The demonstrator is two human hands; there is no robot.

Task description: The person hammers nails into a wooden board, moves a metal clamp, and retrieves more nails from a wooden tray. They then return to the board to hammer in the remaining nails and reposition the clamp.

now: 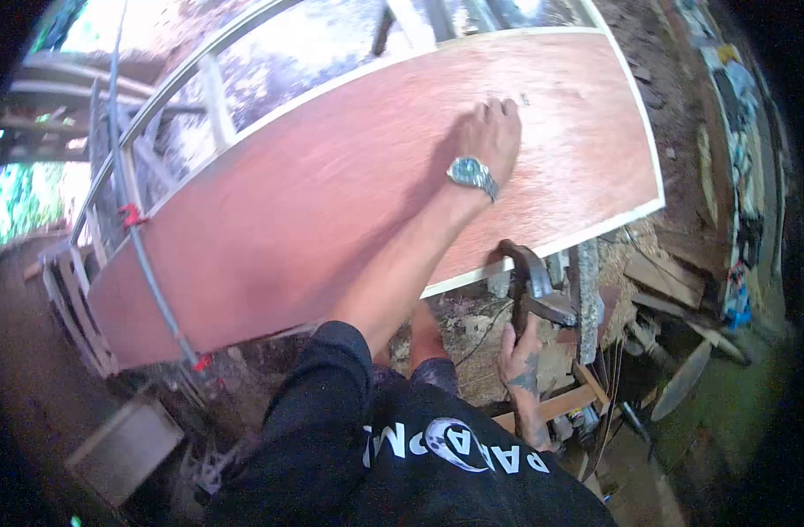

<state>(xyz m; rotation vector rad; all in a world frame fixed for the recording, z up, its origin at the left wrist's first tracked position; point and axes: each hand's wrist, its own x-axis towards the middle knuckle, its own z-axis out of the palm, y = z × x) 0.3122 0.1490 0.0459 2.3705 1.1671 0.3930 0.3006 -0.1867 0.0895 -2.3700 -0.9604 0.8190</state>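
A long reddish plywood panel [349, 189] with a pale wooden edge lies in front of me. Over its right half is my left hand [492, 136], a metal watch [472, 174] on the wrist. Its fingers are curled, and whatever they may hold is hidden. Small dark marks [525, 100] show on the plywood beside the knuckles. Below the panel's near edge, my right hand [520, 351] is closed around the lower part of a dark metal C-clamp [532, 268]. The clamp's curved upper arm reaches over the pale edge.
A pipe clamp [156, 285] with red ends crosses the panel's left part. Pale wooden frame pieces [216, 101] stand behind it. Wood offcuts [666, 279], cables and tools crowd the lower right. A box-like block [125, 448] sits at the lower left.
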